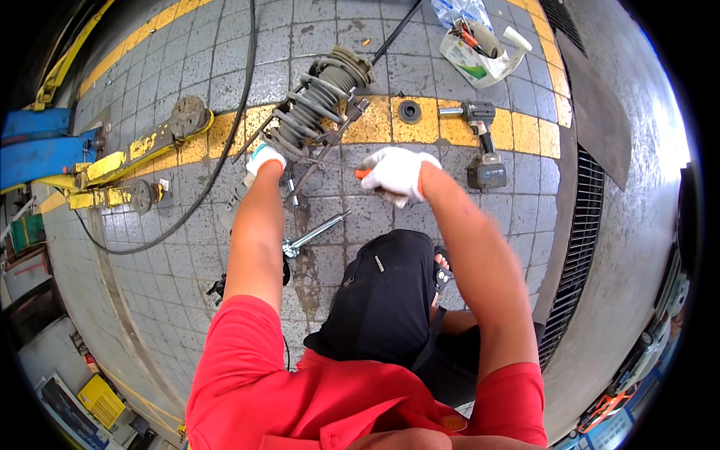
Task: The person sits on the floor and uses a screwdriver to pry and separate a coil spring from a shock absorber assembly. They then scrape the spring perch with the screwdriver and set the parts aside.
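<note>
A dirty coil-spring strut [307,105] lies slantwise on the tiled floor, with threaded spring compressor rods [319,157] along its coils. My left hand [267,158], in a white glove, is closed at the strut's near lower end; its fingertips are partly hidden. My right hand [396,172], gloved too, grips a screwdriver [363,173] by its orange handle. The thin shaft points left, its tip by the lowest coil. Below the spring lies a shock absorber [319,231] with a shiny rod, partly covered by my left forearm.
A black rubber ring [409,112] and a cordless impact wrench [482,142] lie right of the spring. Farther back stands a cut white jug [476,64] holding tools. Yellow lift arms [120,161] and a black hose [238,124] are at left; a drain grate [576,232] runs at right.
</note>
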### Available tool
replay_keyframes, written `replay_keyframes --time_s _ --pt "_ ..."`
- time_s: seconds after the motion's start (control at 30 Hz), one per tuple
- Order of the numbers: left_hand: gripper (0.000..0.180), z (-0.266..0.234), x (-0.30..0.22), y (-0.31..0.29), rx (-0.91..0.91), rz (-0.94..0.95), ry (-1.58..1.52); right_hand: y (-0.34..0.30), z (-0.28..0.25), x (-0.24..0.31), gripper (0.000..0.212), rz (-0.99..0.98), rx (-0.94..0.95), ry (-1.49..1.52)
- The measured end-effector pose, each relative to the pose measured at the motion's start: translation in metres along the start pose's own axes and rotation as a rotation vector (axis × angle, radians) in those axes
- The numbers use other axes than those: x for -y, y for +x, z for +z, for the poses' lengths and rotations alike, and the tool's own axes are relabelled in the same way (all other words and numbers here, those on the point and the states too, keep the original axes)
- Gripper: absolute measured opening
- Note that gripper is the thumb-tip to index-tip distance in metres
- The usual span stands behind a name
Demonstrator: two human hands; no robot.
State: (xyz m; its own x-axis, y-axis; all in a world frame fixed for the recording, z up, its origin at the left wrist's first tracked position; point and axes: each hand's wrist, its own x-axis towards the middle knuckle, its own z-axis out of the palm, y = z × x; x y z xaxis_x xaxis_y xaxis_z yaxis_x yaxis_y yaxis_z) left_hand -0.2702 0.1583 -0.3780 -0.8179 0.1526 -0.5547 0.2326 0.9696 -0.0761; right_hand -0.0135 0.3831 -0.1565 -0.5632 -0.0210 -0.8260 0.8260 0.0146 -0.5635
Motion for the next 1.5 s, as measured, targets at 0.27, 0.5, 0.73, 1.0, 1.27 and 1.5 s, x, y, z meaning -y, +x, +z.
replay_keyframes --time_s 0.27,0.5,0.73,1.0,1.27,1.5 --pt "0.032 0.014 0.024 0.033 -0.071 0.056 0.102 -0.024 0.065 -0.014 0.056 -0.053 -0.040 0.087" --pt "0.028 0.005 0.010 0.022 -0.054 0.042 0.115 -0.007 0.144 -0.053 0.052 -0.167 -0.342 -0.156" --pt "0.028 0.016 0.018 0.037 -0.115 0.013 0.065 -0.006 0.112 -0.024 0.052 -0.145 -0.214 -0.124" --pt "0.033 0.015 0.016 0.026 -0.126 -0.032 0.067 0.002 0.208 -0.043 0.062 -0.178 -0.396 0.068" --pt "0.034 0.000 0.005 0.016 -0.049 -0.018 0.079 0.017 0.252 -0.031 0.069 -0.151 -0.430 0.185" --pt "0.036 0.003 0.013 0.016 -0.104 -0.024 0.076 0.025 0.260 -0.016 0.074 -0.116 -0.358 0.229"
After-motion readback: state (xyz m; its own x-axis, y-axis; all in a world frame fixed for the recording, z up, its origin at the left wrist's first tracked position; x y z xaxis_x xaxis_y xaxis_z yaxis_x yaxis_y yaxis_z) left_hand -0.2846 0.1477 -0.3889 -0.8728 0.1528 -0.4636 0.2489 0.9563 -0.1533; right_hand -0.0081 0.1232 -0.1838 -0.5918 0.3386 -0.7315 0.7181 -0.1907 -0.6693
